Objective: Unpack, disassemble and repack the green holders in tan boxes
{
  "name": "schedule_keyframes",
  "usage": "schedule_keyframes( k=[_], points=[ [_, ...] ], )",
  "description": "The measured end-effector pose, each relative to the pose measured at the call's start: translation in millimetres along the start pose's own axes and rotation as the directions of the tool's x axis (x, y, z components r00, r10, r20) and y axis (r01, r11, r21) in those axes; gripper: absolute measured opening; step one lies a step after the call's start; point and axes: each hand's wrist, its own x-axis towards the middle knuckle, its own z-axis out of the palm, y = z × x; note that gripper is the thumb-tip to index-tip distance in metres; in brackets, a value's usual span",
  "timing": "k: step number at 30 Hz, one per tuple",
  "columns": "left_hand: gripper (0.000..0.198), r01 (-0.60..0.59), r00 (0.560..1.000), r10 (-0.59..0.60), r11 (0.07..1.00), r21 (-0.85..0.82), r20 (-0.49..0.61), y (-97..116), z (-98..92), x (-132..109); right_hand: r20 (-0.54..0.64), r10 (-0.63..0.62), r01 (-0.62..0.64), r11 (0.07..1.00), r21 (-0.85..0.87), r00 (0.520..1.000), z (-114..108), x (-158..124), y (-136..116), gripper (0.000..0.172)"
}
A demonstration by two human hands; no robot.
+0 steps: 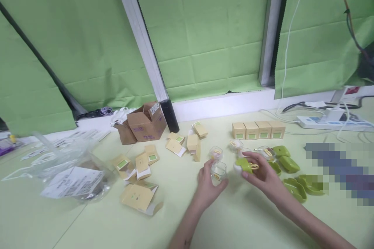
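Observation:
My left hand (208,184) is closed around a small clear plastic cup (218,172) near the middle of the pale green table (87,225). My right hand (260,173) grips a green lid (244,165) with a yellow piece on it, just right of the cup. Another clear cup (216,152) stands behind the left hand. More clear cups (236,144) sit beyond the right hand.
A row of closed tan boxes (258,130) stands at the back. Several green lids (289,163) lie at the right. Flattened and open tan boxes (140,196) are scattered left of centre, beside a brown carton (147,122), a black cylinder (169,116) and a plastic bag (70,171). A power strip (333,123) lies far right.

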Motion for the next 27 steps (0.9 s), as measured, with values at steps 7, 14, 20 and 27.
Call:
schedule_keyframes(
  k=[7,14,20,27],
  points=[
    [0.071,0.026,0.993,-0.033,0.998,0.064,0.117,5.8,20.5,-15.6,0.262,-0.094,0.165,0.951,-0.263,0.961,5.5,-4.9,-1.0,0.036],
    [0.065,0.035,0.987,-0.047,0.996,0.076,0.156,9.3,27.5,-18.4,0.440,-0.096,0.291,0.868,-0.401,0.893,1.6,-7.9,-7.9,0.040],
    [0.081,0.010,0.960,-0.028,0.998,0.064,0.279,8.5,13.8,-23.2,0.542,-0.021,0.357,0.774,-0.523,0.840,1.3,-7.2,-4.5,0.042],
    [0.051,-0.052,0.980,0.094,0.973,0.227,-0.177,15.8,-35.1,38.4,0.526,-0.013,0.349,0.763,-0.544,0.850,2.2,-10.3,4.2,0.047]
  ],
)
